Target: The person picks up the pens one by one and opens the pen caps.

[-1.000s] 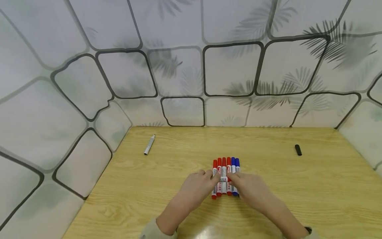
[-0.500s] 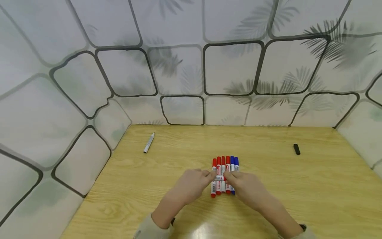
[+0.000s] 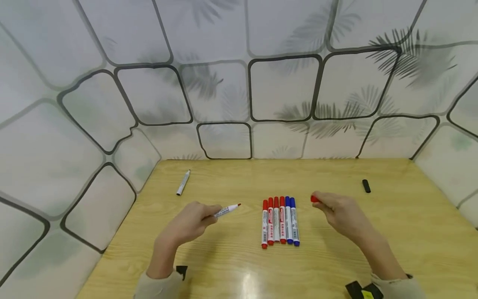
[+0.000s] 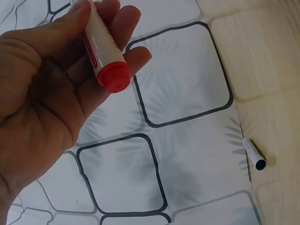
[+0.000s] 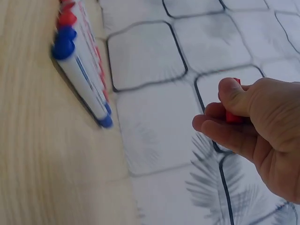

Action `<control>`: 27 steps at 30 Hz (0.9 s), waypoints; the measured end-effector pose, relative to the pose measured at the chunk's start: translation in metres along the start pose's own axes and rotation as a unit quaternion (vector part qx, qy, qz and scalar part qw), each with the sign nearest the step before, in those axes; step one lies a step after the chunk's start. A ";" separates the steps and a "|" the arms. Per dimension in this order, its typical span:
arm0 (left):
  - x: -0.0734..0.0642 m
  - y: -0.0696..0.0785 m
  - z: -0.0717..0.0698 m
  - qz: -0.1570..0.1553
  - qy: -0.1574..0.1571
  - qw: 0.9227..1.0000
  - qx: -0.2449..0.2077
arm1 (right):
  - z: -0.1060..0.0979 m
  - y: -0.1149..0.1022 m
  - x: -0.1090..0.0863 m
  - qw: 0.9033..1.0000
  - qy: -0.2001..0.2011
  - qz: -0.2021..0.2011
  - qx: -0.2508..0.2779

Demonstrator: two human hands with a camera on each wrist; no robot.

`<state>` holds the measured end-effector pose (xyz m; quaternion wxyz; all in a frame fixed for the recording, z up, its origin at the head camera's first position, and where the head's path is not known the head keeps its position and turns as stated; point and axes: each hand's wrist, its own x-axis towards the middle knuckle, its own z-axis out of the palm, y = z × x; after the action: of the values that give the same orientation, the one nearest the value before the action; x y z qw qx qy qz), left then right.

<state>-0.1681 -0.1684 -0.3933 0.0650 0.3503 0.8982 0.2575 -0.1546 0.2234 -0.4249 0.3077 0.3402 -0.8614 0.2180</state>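
Uncapping now appears complete, fingers of the left hand gripping the marker, those of the right hand its red cap.

Beige sleeves, black wrist attachments, yellow patch

Red cap partly hidden by right hand; uncapped marker by left hand. Marker row blurred, cut off in right-wrist view. Far-left marker: print too small.

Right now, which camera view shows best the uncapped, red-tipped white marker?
The head view: only there the red-tipped white marker shows its nib. The left wrist view shows its barrel and red end closer; the right wrist view lacks it.
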 end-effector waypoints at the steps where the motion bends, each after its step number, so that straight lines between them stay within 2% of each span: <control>1: -0.001 0.001 -0.002 0.001 0.004 1.000 -0.006 | 0.001 -0.001 0.001 1.000 -0.005 -0.007 0.008; 4: 0.004 0.005 -0.003 0.008 0.015 1.000 0.002 | 0.006 -0.008 0.006 0.999 -0.024 -0.017 0.021; 9: 0.009 0.007 -0.003 0.014 0.027 0.999 0.032 | 0.008 -0.015 0.008 0.999 -0.043 0.005 0.029; 15: 0.010 0.007 -0.001 -0.003 0.028 0.999 0.036 | 0.008 -0.018 0.009 0.997 -0.057 0.032 0.047; 18: 0.009 0.005 0.000 -0.028 0.044 0.997 0.058 | 0.008 -0.019 0.010 0.994 -0.068 0.059 0.070; 21: 0.006 -0.002 0.000 -0.077 0.051 0.993 0.073 | 0.010 -0.018 0.010 0.990 -0.076 0.080 0.084; 24: 0.003 -0.013 -0.002 -0.128 0.052 0.988 0.075 | 0.011 -0.015 0.008 0.990 -0.079 0.087 0.074; 27: 0.003 -0.025 -0.007 -0.162 0.056 0.983 0.069 | 0.010 -0.012 0.007 0.989 -0.085 0.102 0.069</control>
<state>-0.1877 -0.1848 -0.3998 0.0316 0.1893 0.9607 0.2004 -0.1540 0.2063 -0.4257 0.1857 0.2879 -0.8975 0.2776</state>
